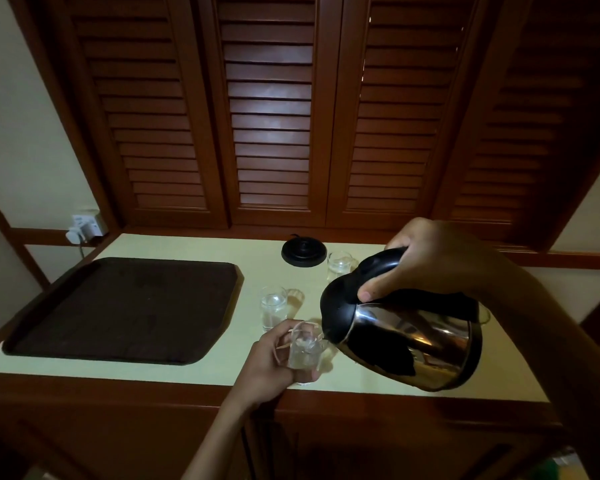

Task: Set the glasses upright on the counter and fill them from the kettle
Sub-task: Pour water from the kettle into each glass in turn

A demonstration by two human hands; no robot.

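A steel kettle (406,341) with a black lid and handle is held tilted above the pale table (194,372), its spout lowered to the left. The handle is gripped by the right hand (426,258): the fingers are curled round it and the thumb is pressed against the lid's edge. Just left of the kettle, a clear glass (303,351) is held upright at the table's near edge, its rim right at the spout. The fingers of the left hand (271,362) are wrapped round it. A second glass (273,306), upright and holding water, is seen left of the kettle, slightly farther back. A third glass (339,263) is seen behind the kettle, beside the round black kettle base (303,251). Well to the kettle's left, a dark tray (125,306) is laid flat. Any lettering on the kettle cannot be read in the dim light.
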